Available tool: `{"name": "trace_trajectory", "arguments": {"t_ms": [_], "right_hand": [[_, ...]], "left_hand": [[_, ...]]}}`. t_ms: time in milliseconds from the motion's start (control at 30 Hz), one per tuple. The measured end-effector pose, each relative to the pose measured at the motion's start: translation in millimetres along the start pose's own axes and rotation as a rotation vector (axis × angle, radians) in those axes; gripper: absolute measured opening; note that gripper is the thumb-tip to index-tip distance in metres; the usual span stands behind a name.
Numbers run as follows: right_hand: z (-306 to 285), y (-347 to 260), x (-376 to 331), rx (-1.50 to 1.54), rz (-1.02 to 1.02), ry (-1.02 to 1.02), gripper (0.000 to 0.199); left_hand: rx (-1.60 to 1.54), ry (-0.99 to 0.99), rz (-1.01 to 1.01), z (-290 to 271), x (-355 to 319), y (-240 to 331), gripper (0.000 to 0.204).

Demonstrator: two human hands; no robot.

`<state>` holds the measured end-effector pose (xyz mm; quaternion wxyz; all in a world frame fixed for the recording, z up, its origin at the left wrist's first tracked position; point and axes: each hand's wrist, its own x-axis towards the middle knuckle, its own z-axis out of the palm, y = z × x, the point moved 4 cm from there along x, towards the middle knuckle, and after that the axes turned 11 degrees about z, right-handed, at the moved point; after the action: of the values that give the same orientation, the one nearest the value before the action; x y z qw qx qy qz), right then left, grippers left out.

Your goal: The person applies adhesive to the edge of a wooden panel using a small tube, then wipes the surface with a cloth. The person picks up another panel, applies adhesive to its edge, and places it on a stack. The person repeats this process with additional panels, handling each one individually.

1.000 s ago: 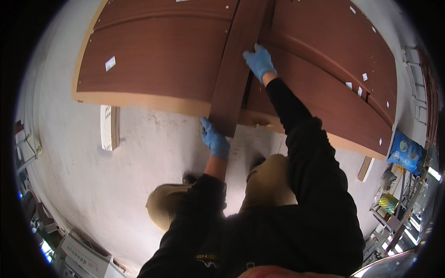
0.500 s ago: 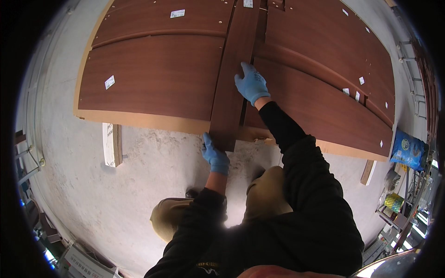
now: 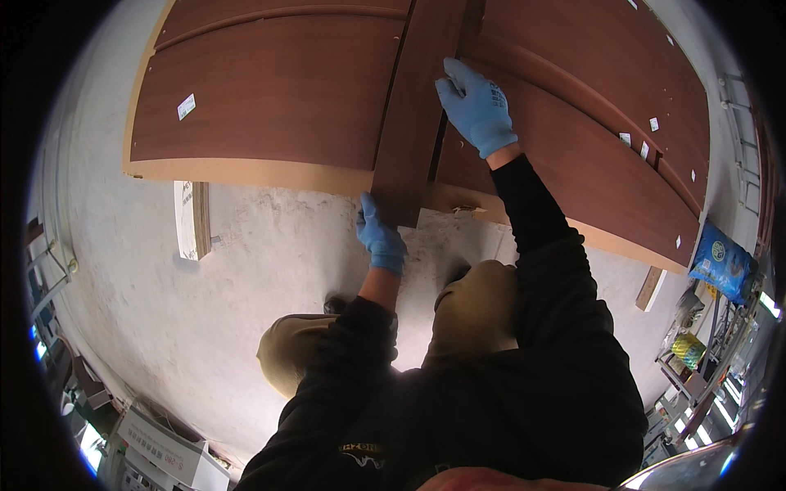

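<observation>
A long, narrow dark-brown wooden board (image 3: 407, 131) lies lengthwise over wider brown panels, its near end jutting past their front edge. My left hand (image 3: 381, 239), in a light-blue glove, grips the board's near end at its left edge; the thumb shows along the side and the other fingers are partly hidden beneath. My right hand (image 3: 479, 110), gloved alike, is farther up at the board's right edge. Its fingers are bent over that edge, with the thumb close to them. To the left lies a wide brown panel (image 3: 270, 90), and another brown panel (image 3: 565, 159) to the right.
Tan sheet edging (image 3: 262, 176) runs under the panels. Support blocks stand below, one at left (image 3: 191, 221) and one at right (image 3: 651, 289). A blue bag (image 3: 722, 263) and shelving are at the far right. A white carton (image 3: 160, 446) is at the lower left.
The panels and board sit higher in the picture. My right hand has shifted up and right and looks larger. My left hand stays at the board's near end.
</observation>
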<state>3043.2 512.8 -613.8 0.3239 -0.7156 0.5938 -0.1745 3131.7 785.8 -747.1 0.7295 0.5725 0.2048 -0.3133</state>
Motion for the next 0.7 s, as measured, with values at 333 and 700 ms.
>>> {"name": "trace_trajectory", "arguments": {"t_ms": [333,700], "right_hand": [[6,35,-20,0.086,0.068,-0.107,0.044],[11,33,-35,0.168,0.063,-0.191,0.045]], "left_hand": [[0.750,-0.564,0.280,28,27,69,0.039],[0.806,-0.607,0.191,33,55,43,0.044]]}}
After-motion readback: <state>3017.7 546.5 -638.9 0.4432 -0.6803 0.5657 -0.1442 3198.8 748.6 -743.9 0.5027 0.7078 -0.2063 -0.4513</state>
